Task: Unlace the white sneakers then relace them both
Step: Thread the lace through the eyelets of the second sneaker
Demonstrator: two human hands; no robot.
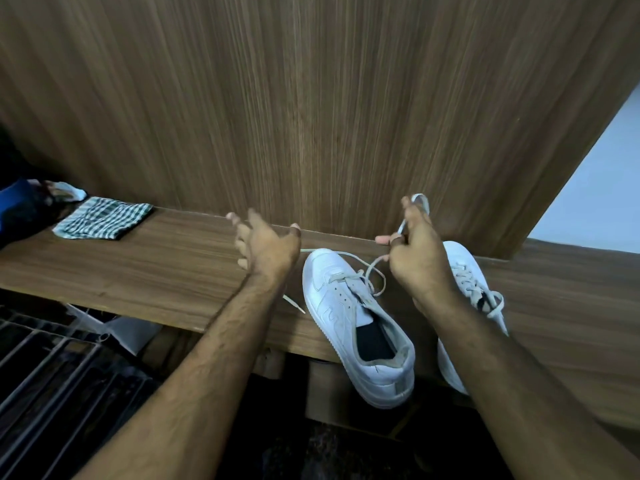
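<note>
Two white sneakers stand on a wooden shelf [166, 271], toes toward the wall. The left sneaker [360, 323] has only its lowest eyelets laced; its lace [375, 271] runs loose from the toe area, with one end trailing at the shelf's front edge. My right hand [419, 251] is raised above it, pinching that lace, which loops over my fingers. The right sneaker [467, 282] is fully laced and partly hidden behind my right wrist. My left hand [266, 244] hovers left of the left sneaker with fingers spread, holding nothing.
A folded green checked cloth [104, 218] lies on the shelf at the left, beside dark and blue clothing [20, 206]. A wooden panel [311, 98] rises right behind the shelf. A metal rack [52, 368] sits below at the left.
</note>
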